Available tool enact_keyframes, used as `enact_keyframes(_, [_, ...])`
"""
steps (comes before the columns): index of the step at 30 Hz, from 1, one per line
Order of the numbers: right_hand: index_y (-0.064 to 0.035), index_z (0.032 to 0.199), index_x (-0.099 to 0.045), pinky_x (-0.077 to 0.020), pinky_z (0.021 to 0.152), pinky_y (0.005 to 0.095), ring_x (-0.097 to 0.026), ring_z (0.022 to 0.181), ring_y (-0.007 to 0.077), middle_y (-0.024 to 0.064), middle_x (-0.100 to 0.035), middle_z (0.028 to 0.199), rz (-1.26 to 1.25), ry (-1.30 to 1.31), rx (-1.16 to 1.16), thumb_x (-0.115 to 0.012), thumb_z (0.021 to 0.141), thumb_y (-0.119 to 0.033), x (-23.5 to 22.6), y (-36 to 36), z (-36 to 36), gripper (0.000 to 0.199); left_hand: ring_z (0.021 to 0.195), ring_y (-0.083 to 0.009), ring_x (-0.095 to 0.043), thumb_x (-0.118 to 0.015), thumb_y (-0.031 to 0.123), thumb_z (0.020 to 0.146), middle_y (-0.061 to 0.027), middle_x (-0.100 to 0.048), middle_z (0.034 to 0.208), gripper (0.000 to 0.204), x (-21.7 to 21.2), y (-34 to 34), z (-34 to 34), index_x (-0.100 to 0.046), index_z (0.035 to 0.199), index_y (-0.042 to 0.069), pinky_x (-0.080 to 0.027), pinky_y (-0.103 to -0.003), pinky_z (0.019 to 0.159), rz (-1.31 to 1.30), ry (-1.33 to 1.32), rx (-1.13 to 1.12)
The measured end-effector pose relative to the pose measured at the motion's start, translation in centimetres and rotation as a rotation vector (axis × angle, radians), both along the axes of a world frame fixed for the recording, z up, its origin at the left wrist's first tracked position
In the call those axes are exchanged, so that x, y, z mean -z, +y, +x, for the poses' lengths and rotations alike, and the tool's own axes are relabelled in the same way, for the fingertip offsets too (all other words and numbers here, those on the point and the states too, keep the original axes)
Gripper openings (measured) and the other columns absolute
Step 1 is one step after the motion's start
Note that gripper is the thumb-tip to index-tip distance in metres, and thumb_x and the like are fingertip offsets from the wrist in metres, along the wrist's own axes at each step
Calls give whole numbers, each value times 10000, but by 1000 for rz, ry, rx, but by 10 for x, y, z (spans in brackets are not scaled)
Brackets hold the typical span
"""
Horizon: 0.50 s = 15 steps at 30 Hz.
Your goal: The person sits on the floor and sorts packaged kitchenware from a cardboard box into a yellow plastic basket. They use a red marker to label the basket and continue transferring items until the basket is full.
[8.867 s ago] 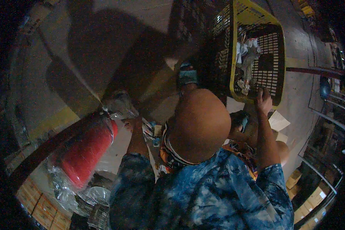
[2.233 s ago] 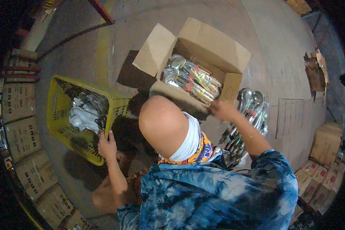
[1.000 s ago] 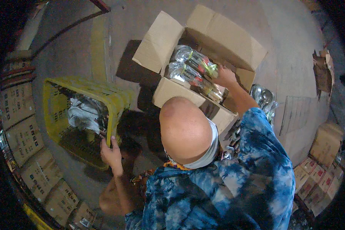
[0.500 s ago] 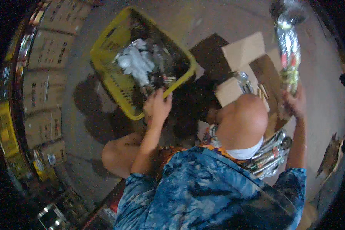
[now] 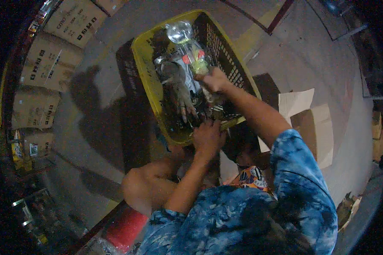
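Note:
My right hand [image 5: 215,79] is closed round a long bundle in clear shiny plastic [image 5: 186,44], with red and yellow-green parts, held over the inside of a yellow plastic basket [image 5: 145,63]. The bundle's exact kind does not show. My left hand [image 5: 209,138] is at the basket's near edge with its fingers curled inward; what they grip, if anything, is hidden. Beneath the bundle, grey work gloves [image 5: 178,91] lie in the basket among dark items that are hard to make out.
An open cardboard box [image 5: 321,131] stands on the floor to the right of the basket. Printed cartons [image 5: 51,63] are stacked along the left. A red object [image 5: 125,231] lies by my left knee, and a torn piece of cardboard [image 5: 349,212] is at the lower right.
My right hand has carried the plastic-wrapped bundle from the far right over to the basket. My view has shifted, and my left hand stays at the basket's near edge.

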State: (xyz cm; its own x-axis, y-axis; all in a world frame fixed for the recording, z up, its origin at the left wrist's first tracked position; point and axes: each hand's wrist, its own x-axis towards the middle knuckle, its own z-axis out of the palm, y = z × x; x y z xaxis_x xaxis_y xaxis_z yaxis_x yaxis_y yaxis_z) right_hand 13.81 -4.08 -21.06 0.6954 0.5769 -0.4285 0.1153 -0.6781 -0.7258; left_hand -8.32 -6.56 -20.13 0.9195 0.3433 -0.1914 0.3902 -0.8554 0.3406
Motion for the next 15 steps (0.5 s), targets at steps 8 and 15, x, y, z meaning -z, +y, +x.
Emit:
enact_keyframes(8, [-62,1260,-628,-501,949,468,-654,1089,372,213,-670,1201,-323,-100,-343,-688,833,-541,124,37,25,645,981,-297,-640,-738,363,790,-95,-647,1066,484,-14,2,4,-651,1206,129,-497,-467,788,-57,-21,-33])
enact_keyframes(15, [-25,1429,-418,-414,1071,512,-572,1254,380,179,-538,1435,-419,34,-382,-632,871,-584,219,44,32,818,947,-285,-641,-728,397,782,-78,-655,1047,473,-8,-6,3,-658,1177,147,-486,-472,777,43,-123,-60])
